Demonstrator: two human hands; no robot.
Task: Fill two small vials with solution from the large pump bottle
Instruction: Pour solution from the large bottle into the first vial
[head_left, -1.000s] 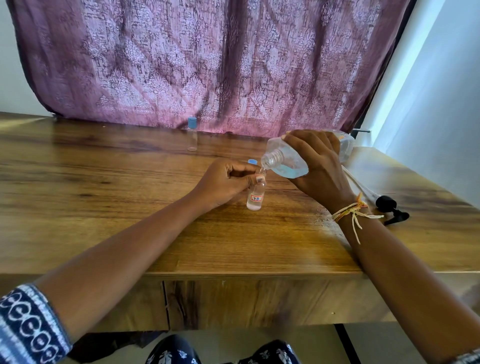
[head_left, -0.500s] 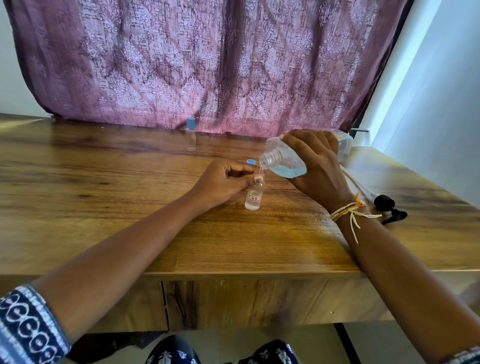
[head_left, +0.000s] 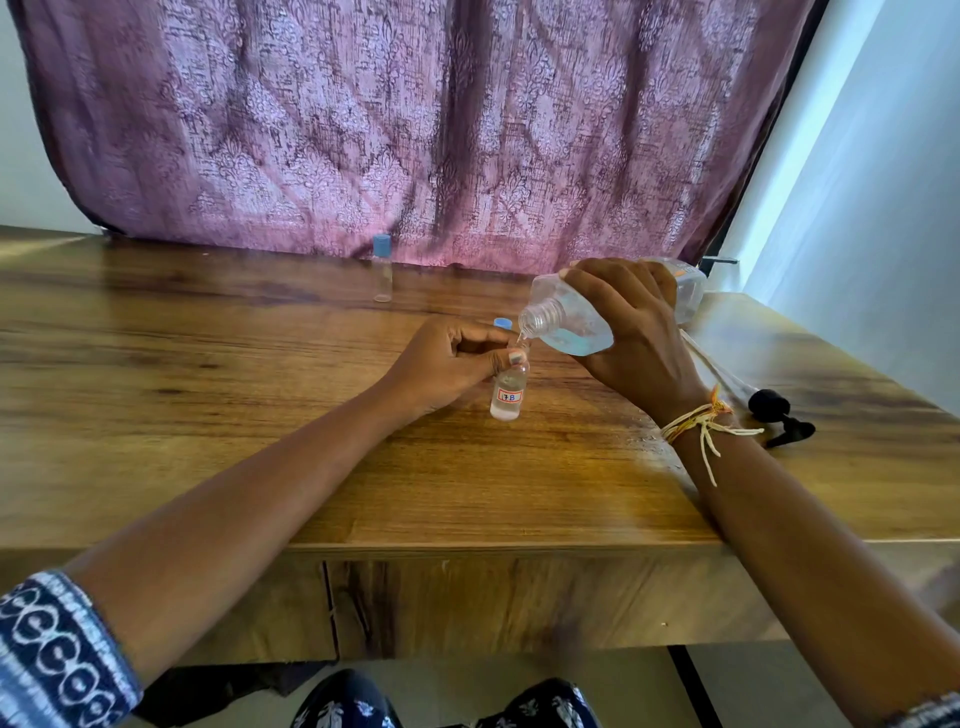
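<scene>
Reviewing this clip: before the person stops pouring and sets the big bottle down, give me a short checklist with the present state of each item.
1. Left hand holds the labelled vial upright on the table: ok.
2. Right hand grips the tilted big bottle, neck over the vial's mouth: ok.
3. Vial full enough: cannot tell; liquid shows, its level is unclear.
4. Vial's blue cap within reach, behind the left hand: ok.
5. Second vial filled: not ok; it looks empty, capped, by the curtain.
6. Pump head off the bottle, lying on the table at right: ok.
</scene>
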